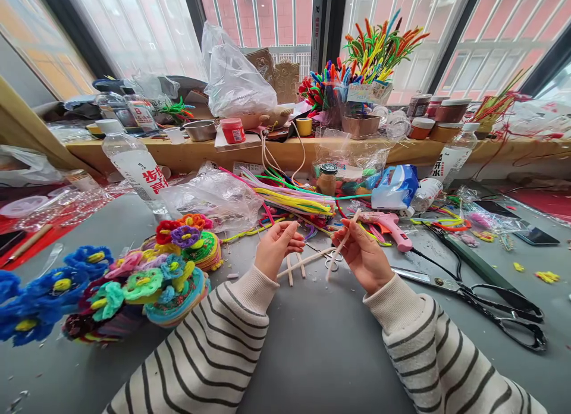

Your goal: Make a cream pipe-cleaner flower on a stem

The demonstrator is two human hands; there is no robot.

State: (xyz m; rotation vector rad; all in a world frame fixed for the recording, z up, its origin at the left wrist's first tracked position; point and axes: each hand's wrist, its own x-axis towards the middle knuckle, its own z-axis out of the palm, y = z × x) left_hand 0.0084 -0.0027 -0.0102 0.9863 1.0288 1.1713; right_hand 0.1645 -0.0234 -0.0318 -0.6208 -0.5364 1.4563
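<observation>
My right hand [368, 256] pinches a cream pipe cleaner [342, 245] between thumb and fingertips, its lower end slanting down toward the table. Across from it, my left hand [279, 247] has its fingers curled in with the thumb near them; whatever is in them is hidden. Just below the left hand, several short cream pipe cleaner pieces [307, 262] cross one another. Small scissors [331, 263] lie partly covered behind these pieces. Beyond my right hand is a pink glue gun [390, 226]. A bundle of coloured pipe cleaners [294, 197] lies beyond both hands.
Fuzzy pipe cleaner flowers [147, 280] crowd the left side. Large black scissors [473, 298] lie at right, near a phone [530, 226]. Water bottles [134, 164], a jar [328, 179] and plastic bags [214, 200] stand or lie behind. A cluttered ledge [191, 152] runs below the windows.
</observation>
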